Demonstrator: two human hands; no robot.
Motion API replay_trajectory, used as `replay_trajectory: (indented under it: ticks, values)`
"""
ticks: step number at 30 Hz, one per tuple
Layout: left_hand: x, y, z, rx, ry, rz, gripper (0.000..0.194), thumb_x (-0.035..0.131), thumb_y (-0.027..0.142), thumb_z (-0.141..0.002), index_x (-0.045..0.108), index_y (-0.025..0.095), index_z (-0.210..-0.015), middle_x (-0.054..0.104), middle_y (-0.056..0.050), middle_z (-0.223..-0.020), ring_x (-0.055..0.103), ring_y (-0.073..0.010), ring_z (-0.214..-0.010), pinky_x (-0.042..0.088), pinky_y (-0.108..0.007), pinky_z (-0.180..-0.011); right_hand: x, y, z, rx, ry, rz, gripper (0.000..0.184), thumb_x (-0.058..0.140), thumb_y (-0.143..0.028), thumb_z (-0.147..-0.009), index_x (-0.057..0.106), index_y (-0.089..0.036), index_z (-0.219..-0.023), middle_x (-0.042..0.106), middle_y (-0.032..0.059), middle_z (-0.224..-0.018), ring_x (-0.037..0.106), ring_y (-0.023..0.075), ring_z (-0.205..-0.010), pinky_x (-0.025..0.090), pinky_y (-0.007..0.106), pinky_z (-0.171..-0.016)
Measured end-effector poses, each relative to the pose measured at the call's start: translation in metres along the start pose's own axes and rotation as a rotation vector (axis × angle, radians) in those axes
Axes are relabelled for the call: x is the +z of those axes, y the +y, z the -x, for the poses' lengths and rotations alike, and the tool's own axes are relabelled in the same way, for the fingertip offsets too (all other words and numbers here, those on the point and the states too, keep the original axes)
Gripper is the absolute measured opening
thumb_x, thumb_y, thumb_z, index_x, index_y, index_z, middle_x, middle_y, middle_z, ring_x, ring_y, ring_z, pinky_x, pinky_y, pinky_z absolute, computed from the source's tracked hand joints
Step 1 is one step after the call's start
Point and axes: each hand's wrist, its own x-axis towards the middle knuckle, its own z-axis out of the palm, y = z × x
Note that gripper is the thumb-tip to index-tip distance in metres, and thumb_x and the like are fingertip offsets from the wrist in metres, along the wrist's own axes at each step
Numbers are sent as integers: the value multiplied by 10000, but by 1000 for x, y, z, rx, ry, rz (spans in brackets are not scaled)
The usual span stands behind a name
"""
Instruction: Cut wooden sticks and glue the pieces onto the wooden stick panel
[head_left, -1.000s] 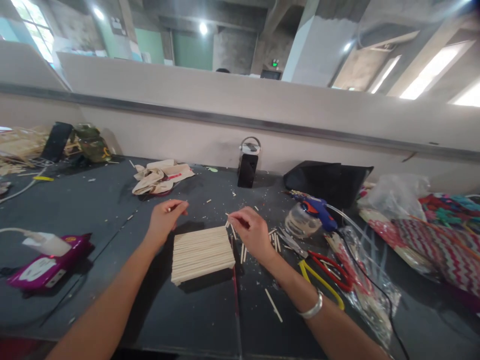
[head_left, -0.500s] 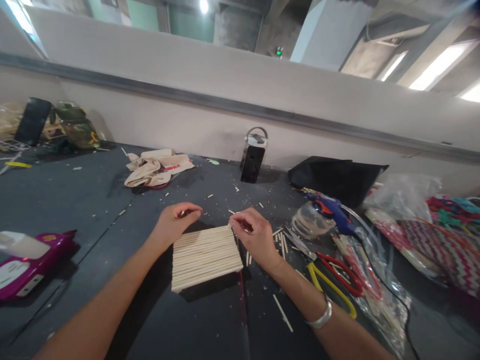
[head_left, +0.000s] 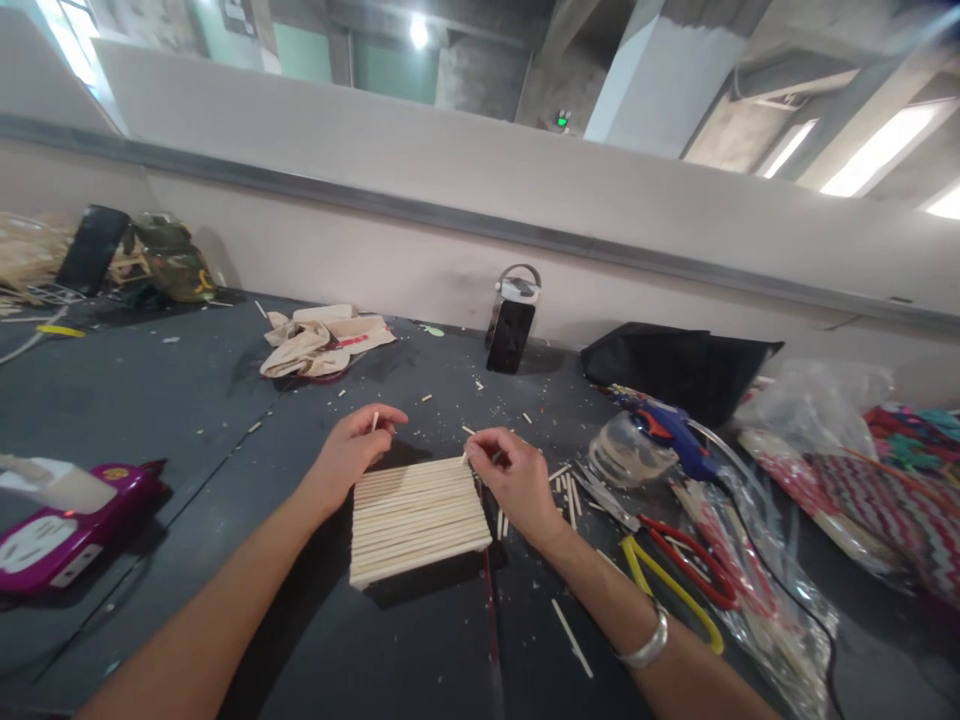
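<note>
A panel of pale wooden sticks laid side by side (head_left: 416, 520) sits in front of me, its near edge raised above the dark table. My left hand (head_left: 349, 455) is closed at the panel's far left corner, with a short wooden stick (head_left: 375, 421) poking up from its fingers. At the far right corner, my right hand (head_left: 517, 478) pinches a small piece of wooden stick (head_left: 466, 458) against the panel's edge. Its fingertips partly cover that piece. Several loose stick pieces (head_left: 570, 497) lie beside my right hand, near scissors with red and yellow handles (head_left: 694, 568).
A blue glue gun (head_left: 675, 435) rests on a clear round container (head_left: 626, 455). A phone (head_left: 511, 338) leans upright by the wall. Crumpled cloth (head_left: 322, 345) lies at the back left, and a purple power strip (head_left: 90, 520) at the left. Plastic bags (head_left: 817, 400) fill the right side.
The short stick in my left hand now stands more upright and shows more. My right hand stays at the panel's far right corner. The whole view has shifted slightly.
</note>
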Motion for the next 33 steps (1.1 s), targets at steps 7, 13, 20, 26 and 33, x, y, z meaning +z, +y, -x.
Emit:
replay_trajectory:
  ticks: [7,13,20,26,33]
  values:
    - [-5,-1,-5,56,36,203,127,483,150,-635,533,181,-748,468,28,-687,399,-94,-527,302,-222,-452,-1,-2,4,-33,59,25,104,571,-234,-846,647,-193,-789,672,-3,-708,564,121,-582,456,227,-600]
    - [-5,1,-1,66,-19,169,225,551,364,-801,644,165,-851,536,-7,-738,504,-139,-641,421,-270,-581,3,5,3,-42,20,49,93,562,-217,-837,644,-200,-796,671,-6,-703,574,124,-584,462,227,-599]
    - [-32,19,7,103,-194,-290,303,609,464,-799,753,211,-884,627,-29,-756,543,-198,-782,409,-277,-692,1,6,5,-50,9,59,94,558,-219,-829,645,-205,-799,680,-3,-727,584,126,-595,465,229,-597]
    - [-55,30,9,62,-297,-538,246,677,419,-726,766,231,-856,695,-26,-751,605,-193,-729,462,-272,-685,-2,5,8,-52,4,52,102,547,-221,-838,644,-210,-808,678,-1,-722,584,131,-591,469,237,-588]
    - [-55,34,11,33,-297,-578,177,711,356,-682,783,229,-783,731,-23,-705,639,-192,-700,475,-251,-641,-4,4,10,-73,0,53,101,553,-221,-840,642,-203,-796,679,0,-721,579,125,-582,471,232,-598]
